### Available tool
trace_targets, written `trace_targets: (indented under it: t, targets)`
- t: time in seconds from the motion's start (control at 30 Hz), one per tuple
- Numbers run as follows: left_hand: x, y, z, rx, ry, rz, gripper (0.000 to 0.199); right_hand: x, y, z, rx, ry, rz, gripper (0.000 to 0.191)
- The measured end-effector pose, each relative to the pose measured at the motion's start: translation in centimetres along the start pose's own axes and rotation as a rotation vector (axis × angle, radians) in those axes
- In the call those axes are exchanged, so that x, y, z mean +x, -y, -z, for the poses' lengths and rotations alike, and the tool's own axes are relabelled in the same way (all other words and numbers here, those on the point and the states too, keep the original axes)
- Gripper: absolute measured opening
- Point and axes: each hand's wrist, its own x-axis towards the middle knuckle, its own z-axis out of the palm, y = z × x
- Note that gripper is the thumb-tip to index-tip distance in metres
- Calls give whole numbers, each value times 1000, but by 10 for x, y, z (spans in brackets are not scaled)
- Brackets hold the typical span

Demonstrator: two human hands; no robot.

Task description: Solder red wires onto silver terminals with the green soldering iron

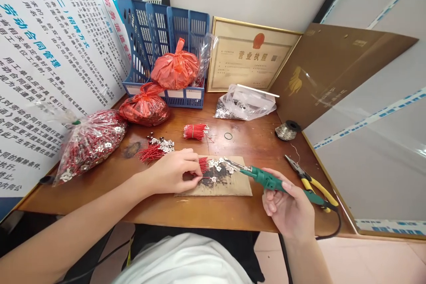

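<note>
Your right hand [288, 206] sits nearest you at the worktop's [259, 142] front edge, fingers wrapped around the green soldering iron [266, 179], palm turned up and the wrist low. The iron's long axis runs from that hand up and to the left, its metal tip ending over the scorched cardboard pad [233, 186]. Your left hand [175, 171] reaches in from the left, forearm flat across the worktop, fingers pinched together on a red wire [203, 178] whose far end points right, toward the iron's tip. The wire lies just left of the tip, so your left hand is nearer to the joint. A bunch of red wires [203, 164] lies under those fingers, with small metal tabs [216, 164] scattered just beside it. The yellow pliers [311, 182] rest beyond your right hand; a solder spool [286, 130] stands farther back.
</note>
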Motion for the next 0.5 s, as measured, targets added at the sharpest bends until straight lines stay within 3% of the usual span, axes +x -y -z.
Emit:
trace_targets:
  t: [0.5]
  targets:
    - [0,-1,-1,-18,3,3,11,6,4,-9,71,-179,-93,85]
